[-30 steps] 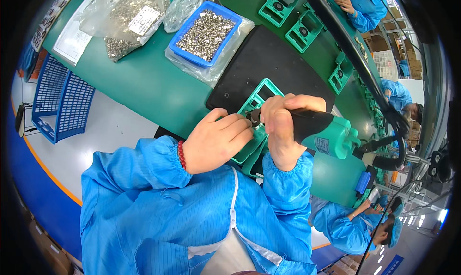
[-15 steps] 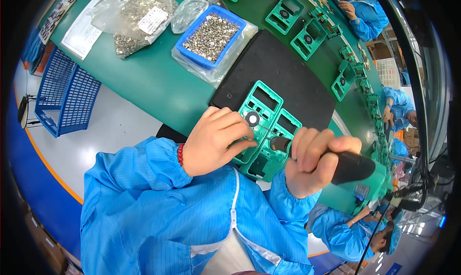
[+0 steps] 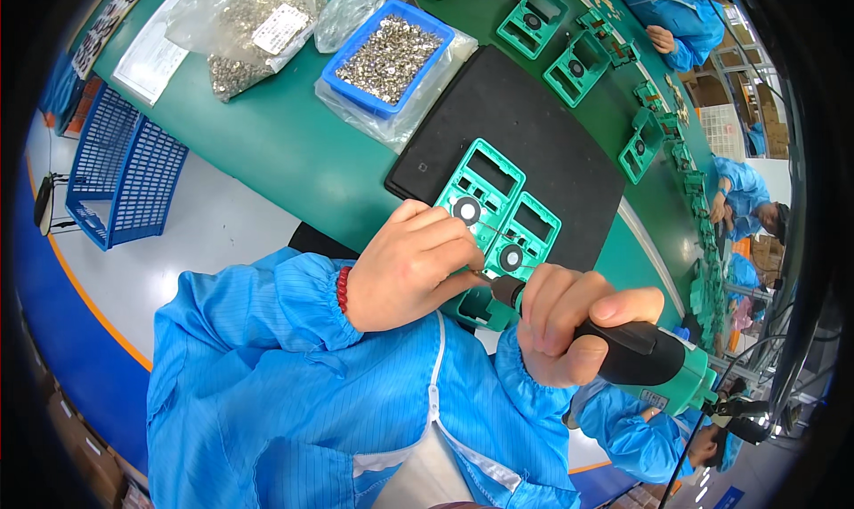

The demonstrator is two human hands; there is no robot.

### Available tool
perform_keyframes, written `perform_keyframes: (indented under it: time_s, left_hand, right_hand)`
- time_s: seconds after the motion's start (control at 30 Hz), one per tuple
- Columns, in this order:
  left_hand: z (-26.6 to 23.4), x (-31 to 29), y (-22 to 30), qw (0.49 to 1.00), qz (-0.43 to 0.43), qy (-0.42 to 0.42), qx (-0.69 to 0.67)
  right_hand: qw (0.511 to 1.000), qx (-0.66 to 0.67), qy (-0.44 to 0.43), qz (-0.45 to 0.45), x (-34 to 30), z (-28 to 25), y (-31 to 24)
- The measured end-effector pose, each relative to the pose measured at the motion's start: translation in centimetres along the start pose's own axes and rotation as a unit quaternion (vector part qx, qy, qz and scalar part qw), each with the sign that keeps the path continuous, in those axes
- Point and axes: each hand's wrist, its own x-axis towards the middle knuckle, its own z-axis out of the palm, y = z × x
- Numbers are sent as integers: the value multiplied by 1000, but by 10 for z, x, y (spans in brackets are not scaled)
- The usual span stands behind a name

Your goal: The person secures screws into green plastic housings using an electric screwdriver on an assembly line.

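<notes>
My right hand (image 3: 574,322) is wrapped round a green and black electric screwdriver (image 3: 654,353), which lies nearly level and points left. Its tip reaches the fingertips of my left hand (image 3: 411,264), which are pinched together; whatever they hold is too small or hidden to make out. Beyond both hands, on a black mat (image 3: 543,140), lies an opened green plastic housing (image 3: 487,173) in two halves. Each half carries a round black speaker (image 3: 466,209) with a pale centre, and thin wires run between them. My left hand covers the housing's near left part.
A blue tray (image 3: 333,72) of small metal screws sits behind the mat, beside a clear bag (image 3: 258,38) of more metal parts. Similar green housings (image 3: 576,67) line the bench at right. A blue basket (image 3: 124,171) stands at left. Co-workers (image 3: 685,29) sit along the right.
The screwdriver has swung down and left, so its tip now meets my left fingertips instead of lying over the housing. My left fingers have closed into a pinch. The near speaker has come into view.
</notes>
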Motion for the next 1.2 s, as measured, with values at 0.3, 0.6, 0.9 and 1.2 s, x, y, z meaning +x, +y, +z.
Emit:
perform_keyframes:
  time_s: [0.3,0.6,0.9,1.2]
  left_hand:
    - [6,2,3,1000,9,-8,20]
    - [10,3,3,999,-16,-37,-36]
    - [13,14,-5,997,31,-68,-6]
    - [-82,105,-126,940,4,6,341]
  right_hand:
    - [999,-19,3,-43,-2,-3,5]
    - [996,-8,21,-86,-3,-4,10]
    - [997,-9,20,-77,-13,-15,22]
    - [936,-167,298,-89,-8,-8,37]
